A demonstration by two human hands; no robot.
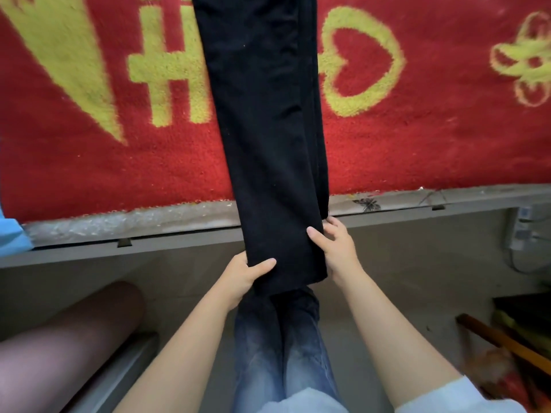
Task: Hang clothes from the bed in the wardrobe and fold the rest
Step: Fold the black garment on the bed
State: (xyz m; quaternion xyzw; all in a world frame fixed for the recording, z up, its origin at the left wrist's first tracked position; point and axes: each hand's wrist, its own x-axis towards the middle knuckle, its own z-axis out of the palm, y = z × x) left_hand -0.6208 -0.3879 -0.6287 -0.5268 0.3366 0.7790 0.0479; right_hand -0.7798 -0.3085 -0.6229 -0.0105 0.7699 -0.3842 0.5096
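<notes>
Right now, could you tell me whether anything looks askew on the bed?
The black trousers lie slightly slanted across the red blanket, their hem end hanging past the bed edge, gripped by the left hand and right hand.

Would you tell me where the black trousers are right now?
In the head view, the black trousers lie centre-frame across the red blanket, their hem overhanging the bed edge, gripped by the left hand and right hand.

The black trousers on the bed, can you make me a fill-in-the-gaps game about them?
1. The black trousers lie on a ____ blanket with yellow shapes.
2. The left hand and the right hand both grip the trousers' ____ end.
3. The yellow shape right of the trousers is a ____.

Missing words: red; near; heart
</notes>
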